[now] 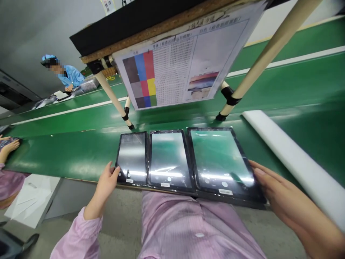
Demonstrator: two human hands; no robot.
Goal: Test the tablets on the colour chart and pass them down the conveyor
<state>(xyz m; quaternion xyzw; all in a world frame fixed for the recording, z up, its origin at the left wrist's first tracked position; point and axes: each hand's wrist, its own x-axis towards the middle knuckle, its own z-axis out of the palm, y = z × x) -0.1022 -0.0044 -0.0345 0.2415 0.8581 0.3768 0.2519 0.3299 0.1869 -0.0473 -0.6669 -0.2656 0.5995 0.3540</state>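
Observation:
Three tablets lie side by side at the near edge of the green bench: a left tablet (132,153), a middle tablet (168,154) and a right tablet (219,154). Their screens are lit, with reflections, and each has a small white label near its lower edge. My left hand (106,181) is open at the left tablet's outer edge, its thumb tip touching the lower left side and the fingers apart. On the other side, my right hand (277,190) grips the right tablet's outer edge, thumb above; some of its fingers are hidden.
A printed colour chart sheet (172,72) hangs from a shelf on cream pipe legs (266,61) behind the tablets. A white foam strip (293,162) lies right. A white box (33,198) stands lower left. One co-worker in blue (71,75) sits across; another person's hands (9,147) are at far left.

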